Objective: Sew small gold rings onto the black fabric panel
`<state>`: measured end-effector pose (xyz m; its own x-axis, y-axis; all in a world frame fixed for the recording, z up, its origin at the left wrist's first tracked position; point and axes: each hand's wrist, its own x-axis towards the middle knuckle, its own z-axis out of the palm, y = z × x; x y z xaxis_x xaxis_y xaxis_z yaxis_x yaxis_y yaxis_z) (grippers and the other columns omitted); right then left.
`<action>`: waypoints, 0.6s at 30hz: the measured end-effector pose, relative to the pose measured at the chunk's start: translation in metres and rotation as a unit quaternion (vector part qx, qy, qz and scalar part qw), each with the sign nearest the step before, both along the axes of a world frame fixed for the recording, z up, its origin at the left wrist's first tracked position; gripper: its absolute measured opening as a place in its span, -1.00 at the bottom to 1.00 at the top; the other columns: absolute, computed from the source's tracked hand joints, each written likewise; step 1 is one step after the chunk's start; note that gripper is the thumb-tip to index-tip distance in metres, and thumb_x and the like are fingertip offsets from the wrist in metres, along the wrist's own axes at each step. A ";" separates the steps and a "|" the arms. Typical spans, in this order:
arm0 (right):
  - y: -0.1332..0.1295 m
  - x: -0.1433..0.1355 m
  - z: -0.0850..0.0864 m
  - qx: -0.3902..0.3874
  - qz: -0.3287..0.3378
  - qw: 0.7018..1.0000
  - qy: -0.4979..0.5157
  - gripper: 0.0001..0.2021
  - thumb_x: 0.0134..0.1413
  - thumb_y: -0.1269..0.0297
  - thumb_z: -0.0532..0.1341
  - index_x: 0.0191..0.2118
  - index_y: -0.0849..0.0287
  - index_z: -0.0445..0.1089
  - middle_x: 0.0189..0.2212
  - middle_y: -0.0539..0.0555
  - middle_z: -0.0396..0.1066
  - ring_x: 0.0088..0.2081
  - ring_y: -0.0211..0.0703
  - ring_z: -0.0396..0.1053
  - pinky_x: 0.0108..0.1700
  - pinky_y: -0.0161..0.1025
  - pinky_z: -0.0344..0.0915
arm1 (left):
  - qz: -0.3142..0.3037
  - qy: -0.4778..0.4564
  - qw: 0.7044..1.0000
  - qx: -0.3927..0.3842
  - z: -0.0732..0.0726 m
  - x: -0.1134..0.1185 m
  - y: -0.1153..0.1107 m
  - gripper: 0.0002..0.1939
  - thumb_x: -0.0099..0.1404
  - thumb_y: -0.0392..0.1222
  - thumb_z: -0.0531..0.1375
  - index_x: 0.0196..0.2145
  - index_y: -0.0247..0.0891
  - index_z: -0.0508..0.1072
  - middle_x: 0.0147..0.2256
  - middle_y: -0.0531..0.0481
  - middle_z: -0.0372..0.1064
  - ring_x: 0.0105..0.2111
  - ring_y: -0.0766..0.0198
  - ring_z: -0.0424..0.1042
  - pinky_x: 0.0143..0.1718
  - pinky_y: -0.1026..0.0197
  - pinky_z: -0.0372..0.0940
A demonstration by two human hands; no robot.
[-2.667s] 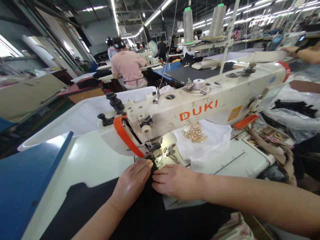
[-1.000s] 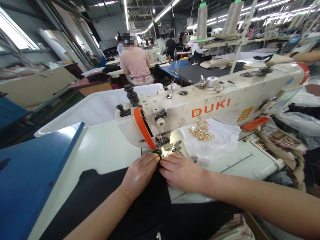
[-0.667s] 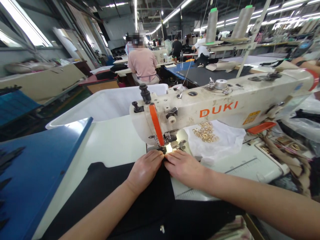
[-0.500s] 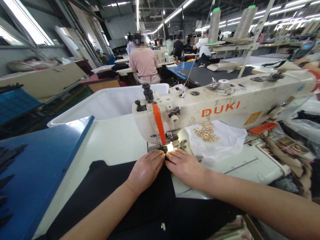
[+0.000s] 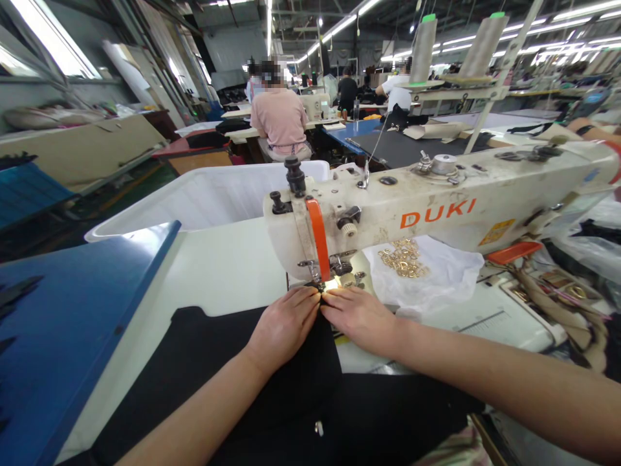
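Note:
A large piece of black fabric (image 5: 218, 362) spreads across the pale sewing table and down over its front edge. Its far edge lies under the needle area of a white sewing machine (image 5: 388, 207). My left hand (image 5: 284, 320) presses on the fabric just left of the needle, fingers together and pinching its edge. From the other side my right hand (image 5: 361, 320) pinches the same edge, its fingertips almost meeting the left ones. The presser foot is partly hidden behind my fingertips, under the orange guard (image 5: 318, 239). A small lamp lights this spot.
Gold metal rings (image 5: 403, 259) lie on a white cloth (image 5: 451, 272) right of the needle. A white plastic bin (image 5: 208, 194) stands behind the table. At left a blue board (image 5: 97, 310) holds dark pieces. A person in pink (image 5: 279, 120) sits ahead, with thread cones (image 5: 424, 52) at upper right.
The view has shifted slightly, so the machine appears a little further right. Both hands keep their hold at the needle; the fabric near the front edge lies slightly differently.

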<state>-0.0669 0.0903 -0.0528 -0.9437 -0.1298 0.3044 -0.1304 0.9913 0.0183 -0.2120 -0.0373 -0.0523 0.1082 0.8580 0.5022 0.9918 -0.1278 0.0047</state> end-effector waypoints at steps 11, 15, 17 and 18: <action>0.005 -0.003 -0.003 0.003 0.002 1.000 0.001 -0.86 0.21 0.39 0.06 -0.21 0.26 0.35 -0.14 0.16 0.37 -0.09 -0.10 0.31 -0.04 -0.17 0.25 | 0.005 0.007 1.000 -0.002 -0.003 -0.003 0.003 -0.76 0.36 -0.29 0.00 -0.18 -0.38 0.43 -0.19 -0.17 0.44 -0.14 0.15 0.42 -0.07 0.06 0.41; 0.006 -0.002 -0.005 0.001 0.003 1.000 0.004 -0.85 0.21 0.40 0.06 -0.19 0.27 0.35 -0.12 0.17 0.36 -0.07 -0.10 0.29 -0.04 -0.16 0.24 | 0.003 0.022 1.000 -0.003 -0.003 -0.004 0.004 -0.75 0.37 -0.28 -0.02 -0.19 -0.38 0.43 -0.19 -0.16 0.45 -0.14 0.15 0.43 -0.06 0.05 0.40; 0.007 -0.002 -0.005 0.004 0.003 1.000 0.009 -0.84 0.22 0.39 0.05 -0.18 0.27 0.35 -0.09 0.18 0.34 -0.06 -0.09 0.28 -0.03 -0.16 0.24 | 0.002 0.025 1.000 -0.001 -0.003 -0.004 0.004 -0.75 0.37 -0.28 -0.02 -0.19 -0.38 0.43 -0.19 -0.16 0.45 -0.15 0.15 0.43 -0.06 0.06 0.40; 0.007 -0.002 -0.005 0.007 0.002 1.000 0.010 -0.83 0.23 0.39 0.04 -0.17 0.27 0.35 -0.08 0.18 0.34 -0.05 -0.09 0.28 -0.03 -0.15 0.24 | 0.001 0.025 1.000 0.001 -0.003 -0.004 0.004 -0.75 0.37 -0.29 -0.02 -0.19 -0.38 0.43 -0.19 -0.15 0.45 -0.15 0.15 0.43 -0.06 0.06 0.40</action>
<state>-0.0686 0.0968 -0.0582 -0.9364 -0.1385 0.3224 -0.1347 0.9903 0.0343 -0.2160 -0.0328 -0.0551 0.1324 0.8576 0.4970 0.9909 -0.1266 -0.0455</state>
